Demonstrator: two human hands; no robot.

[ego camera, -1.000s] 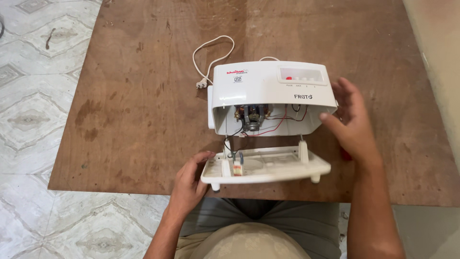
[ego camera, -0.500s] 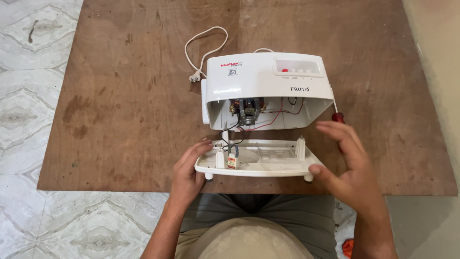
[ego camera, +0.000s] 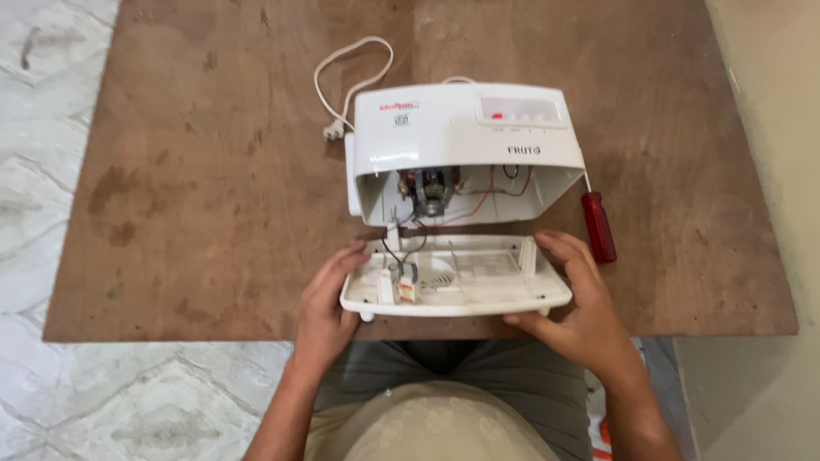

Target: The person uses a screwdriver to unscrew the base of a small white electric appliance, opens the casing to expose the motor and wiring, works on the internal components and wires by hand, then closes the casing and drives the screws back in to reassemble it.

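head view | white base plate [ego camera: 478, 286] held at near table edge, long axis left-right, just below opened white appliance housing [ego camera: 465, 149] | L hand [ego camera: 329, 299] grasping left end | R hand [ego camera: 576, 303] grasping right end | red-handled screwdriver [ego camera: 598, 224] nearer R hand.

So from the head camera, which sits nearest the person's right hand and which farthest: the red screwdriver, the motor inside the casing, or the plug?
1. Red screwdriver, just beyond the right hand, on its outer side.
2. Motor, inside the open white casing.
3. Plug, far side of the casing, toward the left.
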